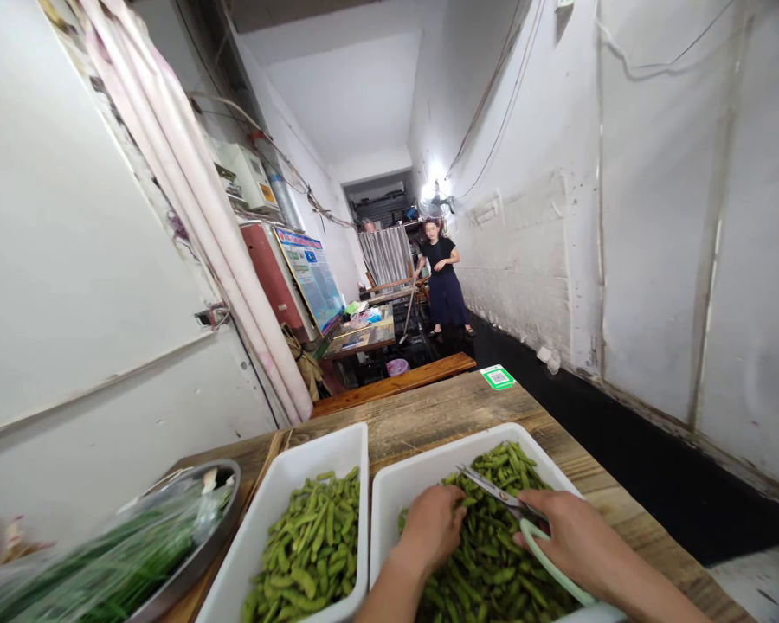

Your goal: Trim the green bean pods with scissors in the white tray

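Green edamame pods fill much of the right white tub. My left hand reaches into this tub, fingers curled down against the pods; what is between the fingertips is hidden. My right hand grips a pair of scissors with pale green handles. The scissors' metal blades are slightly apart and point up and left over the pods, a short way from my left fingertips. More edamame pods lie in the left white tub, standing close beside the first.
Left of the tubs, a metal basin holds long green vegetables in clear plastic. A green-edged QR code card lies near the far corner of the wooden table. Beyond stand a bench, another table and a person holding a long-handled tool.
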